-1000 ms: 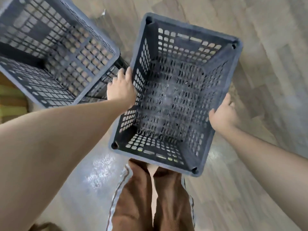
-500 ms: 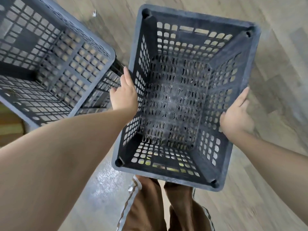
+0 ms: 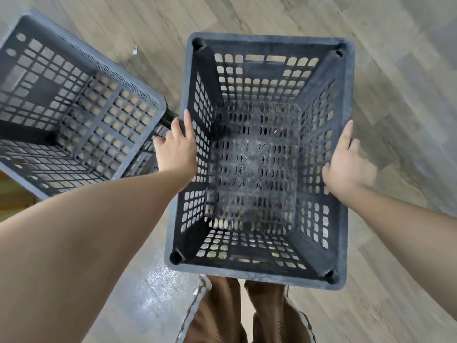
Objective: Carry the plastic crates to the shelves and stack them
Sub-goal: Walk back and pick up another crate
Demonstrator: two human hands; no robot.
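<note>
I look straight down into an empty dark grey plastic crate (image 3: 257,167) with perforated walls and floor, held in front of my legs. My left hand (image 3: 176,147) is pressed flat against the outside of its left wall, fingers along the rim. My right hand (image 3: 346,164) is pressed the same way against its right wall. A second grey lattice crate (image 3: 74,112) sits to the left, tilted in the view, its near corner close to my left hand.
Grey wood-plank floor (image 3: 395,70) spreads all around, with a small white scrap (image 3: 134,50) lying on it beyond the left crate. My brown trousers (image 3: 237,315) show below the held crate. A bit of yellowish material (image 3: 10,194) shows at the left edge.
The held crate has come up closer to the camera and turned squarer to me. Both hands have stayed on its side walls, the right one sliding further along the wall.
</note>
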